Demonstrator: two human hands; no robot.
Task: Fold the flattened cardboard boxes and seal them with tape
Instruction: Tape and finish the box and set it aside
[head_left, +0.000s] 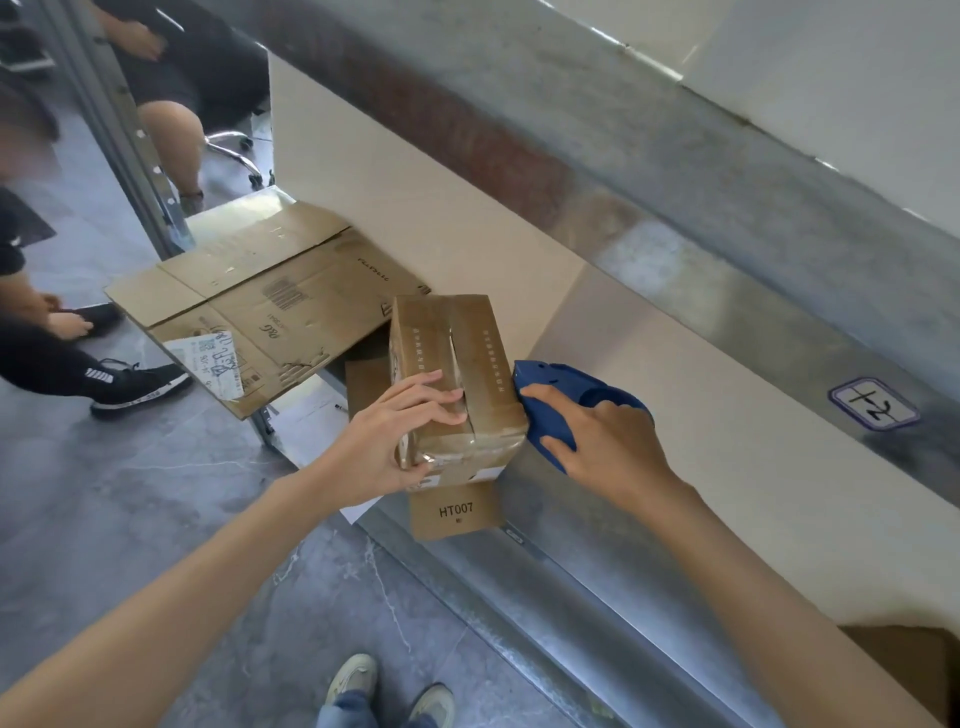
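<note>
A small folded cardboard box (457, 358) stands at the shelf's near edge, its top flaps closed with a seam down the middle and clear tape on it. My left hand (395, 436) holds its near left corner, fingers laid over the top and thumb on the front face. My right hand (597, 441) grips a blue tape dispenser (566, 395), which is pressed against the box's right side. A flattened box marked HT007 (457, 512) lies under the folded one and sticks out over the edge.
A large flattened cardboard box (270, 301) with a white label lies to the left, overhanging the shelf (727, 415). A metal beam runs above the shelf. Seated people's legs and shoes are at the left. My own shoes (384, 686) are below. Another cardboard piece (898, 660) is at the lower right.
</note>
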